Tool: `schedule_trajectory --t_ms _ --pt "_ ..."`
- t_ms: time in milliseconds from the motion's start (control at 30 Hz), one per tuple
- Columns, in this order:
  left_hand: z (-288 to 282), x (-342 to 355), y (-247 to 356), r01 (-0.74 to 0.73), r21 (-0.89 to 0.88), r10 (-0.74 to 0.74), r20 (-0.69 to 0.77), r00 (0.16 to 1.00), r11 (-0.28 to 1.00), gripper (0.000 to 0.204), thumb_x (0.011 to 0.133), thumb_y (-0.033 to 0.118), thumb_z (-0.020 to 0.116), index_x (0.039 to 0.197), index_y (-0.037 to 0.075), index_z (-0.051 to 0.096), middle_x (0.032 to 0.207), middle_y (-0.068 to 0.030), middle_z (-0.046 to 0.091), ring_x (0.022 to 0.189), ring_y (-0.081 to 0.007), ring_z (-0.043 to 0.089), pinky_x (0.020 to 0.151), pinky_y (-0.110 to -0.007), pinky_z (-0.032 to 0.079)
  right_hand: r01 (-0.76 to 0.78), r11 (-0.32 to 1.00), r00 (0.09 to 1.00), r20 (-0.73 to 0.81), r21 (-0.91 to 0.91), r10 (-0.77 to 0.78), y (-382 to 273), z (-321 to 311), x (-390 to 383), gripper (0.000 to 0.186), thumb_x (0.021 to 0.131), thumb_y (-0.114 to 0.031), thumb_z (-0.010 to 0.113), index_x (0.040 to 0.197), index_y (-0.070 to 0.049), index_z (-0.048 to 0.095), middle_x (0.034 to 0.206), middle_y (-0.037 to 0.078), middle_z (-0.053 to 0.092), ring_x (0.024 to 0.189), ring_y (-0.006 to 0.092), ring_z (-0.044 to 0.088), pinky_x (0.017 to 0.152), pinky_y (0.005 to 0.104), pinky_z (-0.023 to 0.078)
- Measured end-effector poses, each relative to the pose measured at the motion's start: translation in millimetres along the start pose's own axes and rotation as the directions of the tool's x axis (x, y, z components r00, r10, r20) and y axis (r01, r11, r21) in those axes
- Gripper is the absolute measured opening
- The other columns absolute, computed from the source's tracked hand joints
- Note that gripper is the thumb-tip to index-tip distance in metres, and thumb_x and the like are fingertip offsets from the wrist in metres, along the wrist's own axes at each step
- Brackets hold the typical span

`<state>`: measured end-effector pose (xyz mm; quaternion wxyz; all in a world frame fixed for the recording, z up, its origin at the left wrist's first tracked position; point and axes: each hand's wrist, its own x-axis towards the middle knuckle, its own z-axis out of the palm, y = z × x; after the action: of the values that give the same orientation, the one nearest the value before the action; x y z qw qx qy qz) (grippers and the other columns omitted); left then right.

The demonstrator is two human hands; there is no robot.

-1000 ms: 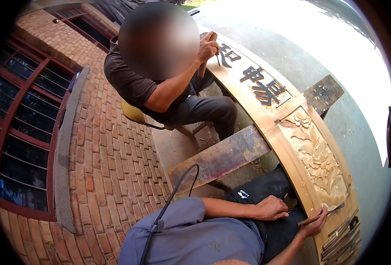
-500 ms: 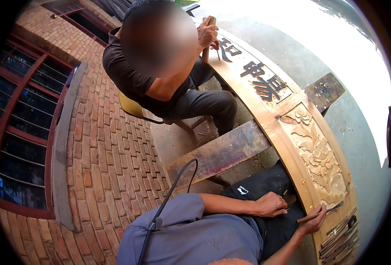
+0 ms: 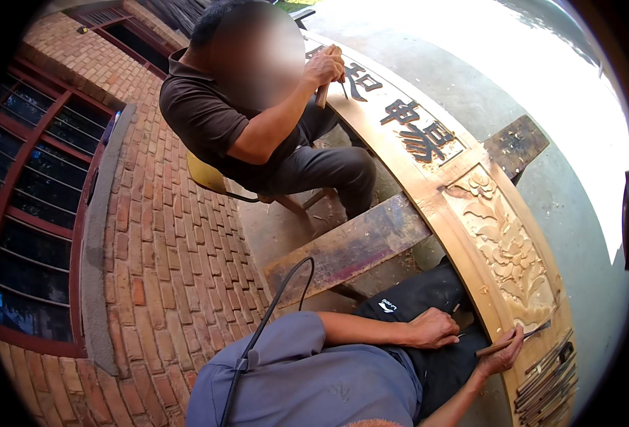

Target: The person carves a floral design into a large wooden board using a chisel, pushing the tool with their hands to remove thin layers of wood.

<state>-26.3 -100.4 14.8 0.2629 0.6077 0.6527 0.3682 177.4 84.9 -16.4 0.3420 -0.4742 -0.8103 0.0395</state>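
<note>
My right hand (image 3: 503,353) grips a carving chisel by its wooden handle (image 3: 493,348). The chisel's dark blade (image 3: 540,327) points over the near end of a pale wooden board (image 3: 476,288) with carved flowers and leaves (image 3: 506,249). My left hand (image 3: 434,329) rests closed on my dark trousers (image 3: 414,292), beside the board's edge. Its fingers are curled in, and what they hold, if anything, is hidden.
Several carving tools (image 3: 544,383) lie on the board near my right hand. Farther along, a co-worker (image 3: 215,121) sits holding a wooden mallet (image 3: 323,94) and a thin chisel over dark raised characters (image 3: 400,114). A stained plank (image 3: 357,245) supports the board; a brick wall (image 3: 165,285) stands left.
The co-worker's raised hand and mallet have come down and a little left, and the co-worker's head has shifted. My own hands and the chisel have hardly moved.
</note>
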Motion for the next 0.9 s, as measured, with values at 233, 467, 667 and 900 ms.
schedule_trajectory --t_ms 233,467,667,900 --pt "1.0 0.4 -1.0 0.014 0.001 -0.014 0.01 1.0 1.0 0.029 0.1 0.031 0.075 0.088 0.005 0.071 0.086 -0.0142 0.074 0.091 -0.038 0.073 0.079 -0.052 0.058 0.0 1.0 1.0 -0.003 0.022 0.0 -4.0 0.1 1.0 0.024 0.109 -0.006 0.067 0.134 -0.005 0.071 0.121 0.017 0.078 0.108 0.0398 0.075 0.091 0.0461 0.059" --pt "-2.4 -2.9 -2.9 0.012 0.016 -0.013 0.017 1.0 1.0 0.03 0.101 0.031 0.074 0.089 0.004 0.069 0.088 -0.0138 0.072 0.091 -0.0384 0.072 0.078 -0.051 0.058 0.021 0.999 1.0 -0.019 0.033 -0.021 -11.1 0.1 1.7 0.024 0.109 -0.006 0.067 0.133 -0.005 0.071 0.12 0.017 0.078 0.108 0.0395 0.075 0.09 0.0458 0.06" --pt "-5.4 7.0 8.3 0.007 0.008 -0.008 0.053 0.999 1.0 0.029 0.102 0.032 0.073 0.092 0.005 0.071 0.091 -0.014 0.073 0.092 -0.0381 0.073 0.081 -0.051 0.058 0.013 1.0 1.0 -0.022 -0.002 -0.013 -7.4 -9.1 6.7 0.027 0.105 0.001 0.068 0.132 -0.004 0.07 0.119 0.019 0.077 0.108 0.0409 0.075 0.091 0.0471 0.06" --pt "-9.1 3.0 1.6 0.046 0.132 -0.056 0.068 0.996 0.99 0.028 0.103 0.035 0.074 0.095 0.008 0.076 0.09 -0.0128 0.077 0.09 -0.0355 0.076 0.076 -0.048 0.06 -0.007 0.997 0.994 -0.112 0.082 0.016 -38.1 -4.5 19.5 0.024 0.097 -0.001 0.072 0.12 -0.007 0.072 0.104 0.017 0.077 0.098 0.0397 0.075 0.082 0.048 0.06"
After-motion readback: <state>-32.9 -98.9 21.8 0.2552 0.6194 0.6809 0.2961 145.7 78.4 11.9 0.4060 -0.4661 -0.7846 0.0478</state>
